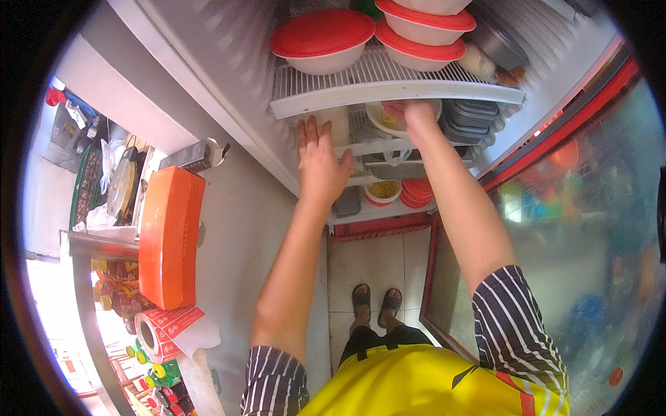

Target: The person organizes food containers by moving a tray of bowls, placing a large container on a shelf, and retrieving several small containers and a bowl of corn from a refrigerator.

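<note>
Both arms reach into an upright refrigerator with wire shelves. My left hand (320,164) has its fingers spread and pointing into the second shelf's left side, against or close before a pale, whitish container (338,125). Under the top shelf's front rail (395,93), my right hand (413,117) is at a round white bowl (385,120) with something yellow in it. Its fingers are partly hidden by the rail and the wrist, so whether they grip the bowl cannot be told. Dark lidded containers (470,117) are stacked to the right of that bowl.
White bowls with red lids (322,39) stand on the top shelf. Lower down are a bowl of yellow food (384,190) and red lids (416,192). The glass door (551,249) stands open at right. An orange box (171,236) and a label roll (151,335) are at left.
</note>
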`<state>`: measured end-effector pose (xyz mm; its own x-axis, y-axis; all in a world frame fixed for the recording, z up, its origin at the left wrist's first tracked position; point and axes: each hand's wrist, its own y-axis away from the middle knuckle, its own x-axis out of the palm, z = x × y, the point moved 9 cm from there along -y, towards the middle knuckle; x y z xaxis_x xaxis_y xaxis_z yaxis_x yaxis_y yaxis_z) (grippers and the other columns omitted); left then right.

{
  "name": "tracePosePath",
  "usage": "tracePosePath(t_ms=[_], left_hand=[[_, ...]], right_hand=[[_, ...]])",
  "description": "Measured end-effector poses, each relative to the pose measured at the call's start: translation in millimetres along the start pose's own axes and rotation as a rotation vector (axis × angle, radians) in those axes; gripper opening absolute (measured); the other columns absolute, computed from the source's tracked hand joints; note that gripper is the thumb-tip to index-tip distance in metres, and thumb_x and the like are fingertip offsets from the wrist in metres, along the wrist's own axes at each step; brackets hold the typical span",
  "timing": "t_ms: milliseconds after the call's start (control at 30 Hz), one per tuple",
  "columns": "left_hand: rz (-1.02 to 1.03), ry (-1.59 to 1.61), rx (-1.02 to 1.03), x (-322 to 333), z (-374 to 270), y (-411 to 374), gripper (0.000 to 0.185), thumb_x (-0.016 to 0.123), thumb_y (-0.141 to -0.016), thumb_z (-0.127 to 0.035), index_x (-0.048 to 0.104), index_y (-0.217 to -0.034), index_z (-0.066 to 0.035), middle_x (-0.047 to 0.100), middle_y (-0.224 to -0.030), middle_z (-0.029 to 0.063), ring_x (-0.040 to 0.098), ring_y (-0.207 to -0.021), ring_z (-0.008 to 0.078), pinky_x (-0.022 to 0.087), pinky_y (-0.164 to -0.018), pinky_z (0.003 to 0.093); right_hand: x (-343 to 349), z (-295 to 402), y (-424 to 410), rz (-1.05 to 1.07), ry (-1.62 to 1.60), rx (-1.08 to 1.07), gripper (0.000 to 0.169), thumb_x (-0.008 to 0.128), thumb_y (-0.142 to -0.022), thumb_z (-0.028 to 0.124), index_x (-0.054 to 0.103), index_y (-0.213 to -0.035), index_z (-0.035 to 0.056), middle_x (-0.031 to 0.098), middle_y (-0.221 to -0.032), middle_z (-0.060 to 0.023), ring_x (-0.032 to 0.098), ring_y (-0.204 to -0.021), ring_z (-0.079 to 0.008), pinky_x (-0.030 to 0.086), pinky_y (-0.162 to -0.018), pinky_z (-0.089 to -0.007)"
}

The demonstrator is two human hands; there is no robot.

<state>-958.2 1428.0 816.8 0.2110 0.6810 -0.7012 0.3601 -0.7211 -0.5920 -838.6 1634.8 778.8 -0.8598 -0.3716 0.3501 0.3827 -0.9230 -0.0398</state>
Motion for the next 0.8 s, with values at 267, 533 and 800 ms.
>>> tracePosePath(t_ms=[267,533,800], left_hand=[[0.069,-0.045,0.0,-2.7,3.4,4.6,0.058,0.071,-0.076,-0.017,0.049,-0.127,-0.001,0.04,-0.142,0.0224,0.03,-0.136,0.0441,0.032,-0.11,0.0502],[0.068,-0.061,0.005,-4.8,7.9,10.2,0.056,0.073,-0.075,-0.016,0.052,-0.124,0.0,0.035,-0.146,0.024,0.028,-0.137,0.0458,0.032,-0.11,0.0519],[0.057,0.011,-0.053,-9.1,11.8,22.4,0.055,0.073,-0.077,-0.017,0.052,-0.126,-0.001,0.029,-0.149,0.0266,0.025,-0.138,0.0482,0.031,-0.11,0.0525]], right_hand=[[-15.6,-7.0,-19.0,-0.079,0.158,0.143,0.022,0.049,-0.098,0.02,0.057,-0.114,0.0078,0.066,-0.101,-0.0093,0.068,-0.086,-0.0222,0.06,-0.075,-0.0364],[-20.6,-25.1,-43.1,-0.144,0.047,0.106,0.027,0.058,-0.093,0.022,0.056,-0.116,0.0082,0.065,-0.106,-0.0092,0.068,-0.085,-0.023,0.061,-0.062,-0.0358],[-11.3,-34.2,-52.6,0.005,0.037,0.171,0.031,0.055,-0.094,0.026,0.054,-0.12,0.0105,0.065,-0.109,-0.0075,0.067,-0.092,-0.0241,0.061,-0.07,-0.0379]])
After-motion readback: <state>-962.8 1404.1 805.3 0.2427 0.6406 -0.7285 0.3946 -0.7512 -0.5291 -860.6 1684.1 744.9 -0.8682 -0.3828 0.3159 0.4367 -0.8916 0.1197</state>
